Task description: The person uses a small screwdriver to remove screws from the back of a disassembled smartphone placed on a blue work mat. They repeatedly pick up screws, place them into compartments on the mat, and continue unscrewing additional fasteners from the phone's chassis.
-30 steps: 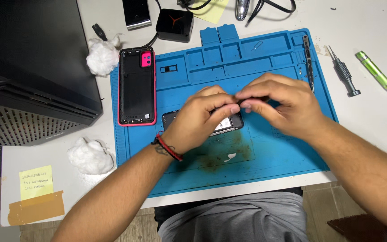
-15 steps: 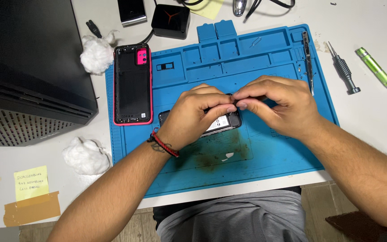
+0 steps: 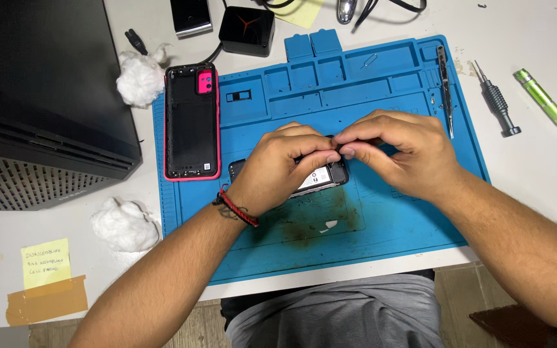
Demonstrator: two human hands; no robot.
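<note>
1. The left hand (image 3: 278, 164) and right hand (image 3: 398, 151) meet fingertip to fingertip, pinching what seems a small part, mostly hidden.
2. Beneath them an opened phone (image 3: 320, 177) lies on the blue mat (image 3: 388, 219).
3. A pink-edged back cover (image 3: 191, 122) rests at the mat's left.

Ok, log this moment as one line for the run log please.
left hand on opened phone | right hand fingertips meeting left's over it | blue mat beneath | back cover lies left | tweezers, screwdrivers right

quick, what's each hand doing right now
Left hand: fingers pinched on the opened phone.
Right hand: fingertips pinched at the phone's top edge.
</note>
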